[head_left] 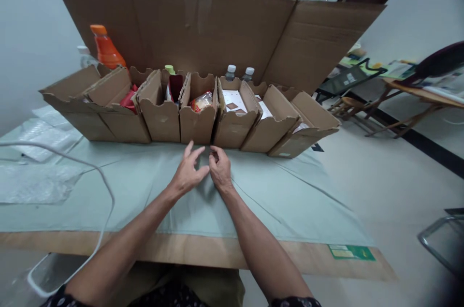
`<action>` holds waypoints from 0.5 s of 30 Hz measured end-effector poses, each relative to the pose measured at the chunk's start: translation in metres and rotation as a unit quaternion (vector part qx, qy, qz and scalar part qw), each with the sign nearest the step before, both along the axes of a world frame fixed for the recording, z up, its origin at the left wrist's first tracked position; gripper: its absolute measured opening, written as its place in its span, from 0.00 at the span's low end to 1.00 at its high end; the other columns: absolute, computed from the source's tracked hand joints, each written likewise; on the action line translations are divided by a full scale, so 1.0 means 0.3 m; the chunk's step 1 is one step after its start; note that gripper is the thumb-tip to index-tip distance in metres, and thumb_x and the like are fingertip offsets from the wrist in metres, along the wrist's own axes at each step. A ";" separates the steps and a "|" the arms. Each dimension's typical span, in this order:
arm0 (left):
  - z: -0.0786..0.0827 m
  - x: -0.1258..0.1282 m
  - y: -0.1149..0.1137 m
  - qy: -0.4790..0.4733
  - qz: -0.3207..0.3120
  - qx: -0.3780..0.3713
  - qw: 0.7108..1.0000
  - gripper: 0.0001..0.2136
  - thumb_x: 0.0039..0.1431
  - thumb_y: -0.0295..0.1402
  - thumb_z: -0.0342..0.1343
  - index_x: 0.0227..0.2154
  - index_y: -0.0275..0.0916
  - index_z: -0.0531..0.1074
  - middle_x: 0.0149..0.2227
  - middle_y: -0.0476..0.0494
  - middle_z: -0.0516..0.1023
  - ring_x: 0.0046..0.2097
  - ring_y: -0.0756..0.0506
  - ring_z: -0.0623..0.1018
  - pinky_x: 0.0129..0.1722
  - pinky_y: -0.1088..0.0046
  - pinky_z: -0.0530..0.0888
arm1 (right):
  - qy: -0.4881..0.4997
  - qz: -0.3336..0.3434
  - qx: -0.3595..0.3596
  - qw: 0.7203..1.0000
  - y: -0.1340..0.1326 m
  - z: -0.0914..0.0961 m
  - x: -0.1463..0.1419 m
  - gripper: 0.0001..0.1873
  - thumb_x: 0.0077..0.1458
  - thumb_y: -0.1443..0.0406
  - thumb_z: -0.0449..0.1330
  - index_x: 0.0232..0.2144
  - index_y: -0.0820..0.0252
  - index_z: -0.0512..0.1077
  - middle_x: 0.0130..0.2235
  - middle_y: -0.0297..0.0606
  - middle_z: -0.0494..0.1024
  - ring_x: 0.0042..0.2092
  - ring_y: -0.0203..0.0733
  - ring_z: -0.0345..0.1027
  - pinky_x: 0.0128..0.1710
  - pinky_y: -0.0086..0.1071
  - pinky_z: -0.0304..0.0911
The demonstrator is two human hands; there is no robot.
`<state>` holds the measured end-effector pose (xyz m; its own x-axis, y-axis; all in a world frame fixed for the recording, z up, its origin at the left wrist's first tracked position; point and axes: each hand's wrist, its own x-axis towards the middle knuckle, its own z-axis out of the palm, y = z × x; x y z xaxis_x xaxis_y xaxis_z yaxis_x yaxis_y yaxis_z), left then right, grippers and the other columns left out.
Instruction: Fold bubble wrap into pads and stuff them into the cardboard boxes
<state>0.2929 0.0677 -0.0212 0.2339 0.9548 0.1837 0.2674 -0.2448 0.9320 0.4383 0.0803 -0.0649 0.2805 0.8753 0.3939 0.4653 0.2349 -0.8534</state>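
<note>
My left hand (188,170) hovers over the pale green cloth (261,200), fingers spread and nothing in them. Close beside it, my right hand (220,168) has its fingers curled in; whatever they may hold is hidden. Just beyond both hands stands a row of several open cardboard bins. The nearest are one bin (195,125) with a red-and-clear packet (202,102) inside and another bin (232,130) holding a white box with brown print (234,101). Neither hand clearly touches a bin.
Behind the bins rises a cardboard screen (224,21). An orange bottle (108,51) and clear bottles with white caps (230,73) stand in front of it. Clear plastic wrap (39,183) and a white cable (108,186) lie on the left. The table's wooden edge (188,248) runs along the front.
</note>
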 end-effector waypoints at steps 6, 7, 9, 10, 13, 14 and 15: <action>-0.041 -0.322 -0.224 0.109 0.108 0.046 0.987 0.16 0.60 0.36 0.56 0.50 0.41 0.77 0.66 0.33 0.66 0.64 0.31 0.71 0.27 0.71 0.80 | -0.030 0.051 0.041 0.997 -0.039 0.166 -0.077 0.17 0.60 0.63 0.52 0.47 0.57 0.75 0.42 0.41 0.83 0.43 0.44 0.76 0.45 0.37 0.71; -0.051 -0.363 -0.244 0.119 0.143 0.061 0.981 0.15 0.61 0.36 0.56 0.49 0.40 0.77 0.64 0.33 0.68 0.63 0.31 0.71 0.25 0.73 0.78 | -0.050 0.073 0.048 0.995 -0.032 0.212 -0.108 0.18 0.60 0.64 0.52 0.51 0.56 0.74 0.41 0.39 0.82 0.41 0.43 0.76 0.45 0.36 0.71; -0.076 -0.419 -0.262 0.138 0.192 0.096 0.967 0.13 0.61 0.36 0.56 0.47 0.39 0.78 0.62 0.33 0.71 0.61 0.32 0.73 0.27 0.70 0.80 | -0.109 0.116 0.048 0.986 0.009 0.309 -0.181 0.25 0.61 0.65 0.52 0.59 0.55 0.69 0.40 0.37 0.82 0.38 0.41 0.76 0.46 0.36 0.70; -0.090 -0.434 -0.263 0.144 0.204 0.115 0.962 0.13 0.62 0.35 0.56 0.46 0.38 0.78 0.61 0.32 0.72 0.60 0.32 0.73 0.33 0.66 0.82 | -0.148 0.130 0.035 0.980 0.041 0.357 -0.220 0.29 0.60 0.66 0.53 0.64 0.54 0.65 0.39 0.36 0.82 0.37 0.42 0.75 0.46 0.37 0.70; -0.132 -0.440 -0.250 0.145 0.211 0.171 0.951 0.11 0.62 0.33 0.55 0.44 0.38 0.78 0.59 0.32 0.73 0.59 0.34 0.74 0.51 0.51 0.79 | -0.275 0.118 -0.038 0.953 0.163 0.480 -0.327 0.38 0.58 0.69 0.55 0.70 0.56 0.55 0.36 0.38 0.82 0.37 0.49 0.76 0.48 0.45 0.69; -0.142 -0.435 -0.244 0.141 0.213 0.183 0.949 0.11 0.61 0.32 0.55 0.44 0.38 0.78 0.59 0.33 0.72 0.59 0.34 0.74 0.55 0.49 0.76 | -0.310 0.102 -0.063 0.943 0.202 0.510 -0.353 0.38 0.58 0.69 0.56 0.70 0.56 0.56 0.36 0.40 0.82 0.38 0.52 0.76 0.48 0.47 0.68; -0.149 -0.431 -0.239 0.136 0.216 0.188 0.948 0.11 0.61 0.32 0.55 0.43 0.39 0.78 0.60 0.33 0.72 0.59 0.34 0.74 0.56 0.48 0.75 | -0.337 0.084 -0.080 0.934 0.236 0.534 -0.374 0.35 0.58 0.70 0.56 0.67 0.57 0.60 0.37 0.42 0.82 0.40 0.54 0.76 0.48 0.48 0.68</action>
<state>0.1635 -0.0041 -0.0659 -0.0771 0.8507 0.5199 0.6363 -0.3595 0.6826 0.3261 0.1510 0.0952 -0.1311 0.9477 0.2911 0.8773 0.2476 -0.4112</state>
